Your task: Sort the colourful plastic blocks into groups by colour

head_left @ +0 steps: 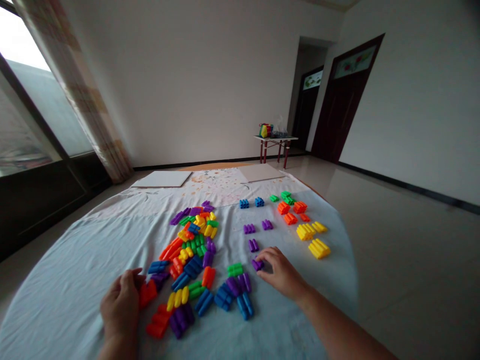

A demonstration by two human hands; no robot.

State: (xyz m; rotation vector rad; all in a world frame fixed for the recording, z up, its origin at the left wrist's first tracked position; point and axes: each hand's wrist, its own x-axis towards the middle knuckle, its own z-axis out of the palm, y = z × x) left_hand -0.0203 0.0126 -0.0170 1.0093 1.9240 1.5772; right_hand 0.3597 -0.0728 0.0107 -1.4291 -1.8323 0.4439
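My right hand (279,272) has its thumb and fingers around a small purple block (257,265) on the cloth, right of the mixed pile. More purple blocks (253,245) lie just beyond it. At the lower left, my left hand (122,302) rests beside a red block (148,294), its fingertips curled at the block's edge and partly hidden. Between the hands spreads a pile of red, blue, green, yellow and purple blocks, with a yellow block (178,298) near the front.
Blue blocks (244,204), orange blocks (290,218), green blocks (286,195) and yellow blocks (319,248) sit in groups farther right on the cloth-covered table (75,280). Two flat boards, one white (163,179) and one beige (260,173), lie at the far edge. A small side table (275,138) stands beyond.
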